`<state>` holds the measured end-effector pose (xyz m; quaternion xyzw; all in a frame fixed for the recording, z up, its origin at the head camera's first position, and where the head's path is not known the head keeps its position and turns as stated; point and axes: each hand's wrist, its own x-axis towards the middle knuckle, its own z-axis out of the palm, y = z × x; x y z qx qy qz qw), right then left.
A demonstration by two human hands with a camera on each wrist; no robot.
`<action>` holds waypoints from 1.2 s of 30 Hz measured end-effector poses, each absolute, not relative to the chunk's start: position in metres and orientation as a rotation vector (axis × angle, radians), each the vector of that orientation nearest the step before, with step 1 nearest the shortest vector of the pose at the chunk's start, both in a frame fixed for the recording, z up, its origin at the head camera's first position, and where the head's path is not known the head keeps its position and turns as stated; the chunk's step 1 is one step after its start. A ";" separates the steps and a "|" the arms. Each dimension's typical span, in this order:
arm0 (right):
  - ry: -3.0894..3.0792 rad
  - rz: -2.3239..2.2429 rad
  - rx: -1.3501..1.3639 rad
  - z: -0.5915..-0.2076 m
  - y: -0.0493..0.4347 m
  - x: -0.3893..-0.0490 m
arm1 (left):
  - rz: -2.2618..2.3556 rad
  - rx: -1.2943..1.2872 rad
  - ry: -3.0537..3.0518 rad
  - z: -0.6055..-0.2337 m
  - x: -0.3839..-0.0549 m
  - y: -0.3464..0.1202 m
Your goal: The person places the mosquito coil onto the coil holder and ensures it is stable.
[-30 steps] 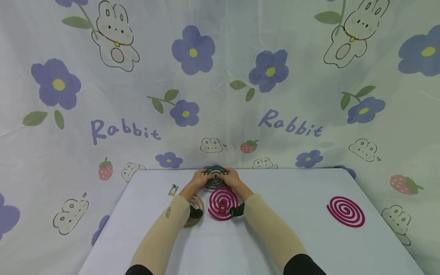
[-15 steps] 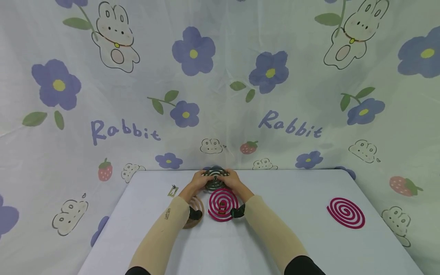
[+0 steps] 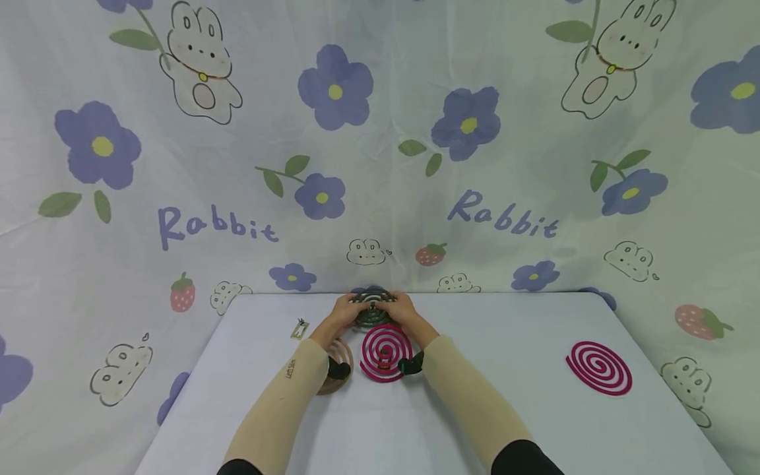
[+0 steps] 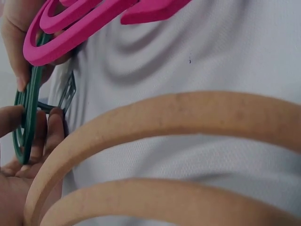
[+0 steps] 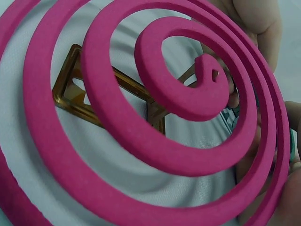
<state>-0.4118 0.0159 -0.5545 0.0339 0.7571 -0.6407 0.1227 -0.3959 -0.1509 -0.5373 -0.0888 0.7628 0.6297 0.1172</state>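
Both hands hold a dark green mosquito coil (image 3: 373,319) at the far edge of the table, the left hand (image 3: 343,309) on its left side and the right hand (image 3: 402,308) on its right. Thumbs reach over its near face towards the centre. In the left wrist view the green coil (image 4: 30,113) is seen edge-on between the fingers, with a dark green metal stand (image 4: 69,94) beside it. Just in front of the hands, a pink coil (image 5: 155,162) is raised on a gold metal stand (image 5: 70,101). A tan coil (image 4: 188,113) lies partly hidden under the left wrist.
Left of the hands, a small gold metal stand (image 3: 299,328) lies on the white table (image 3: 499,356). Another pink coil (image 3: 598,367) rests flat far to the right. A curtain (image 3: 386,198) printed with rabbits and flowers hangs right behind the table.
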 end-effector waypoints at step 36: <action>2.084 -1.831 0.120 -0.555 0.015 -0.415 | 1.855 -0.235 2.201 -0.541 -0.401 -0.153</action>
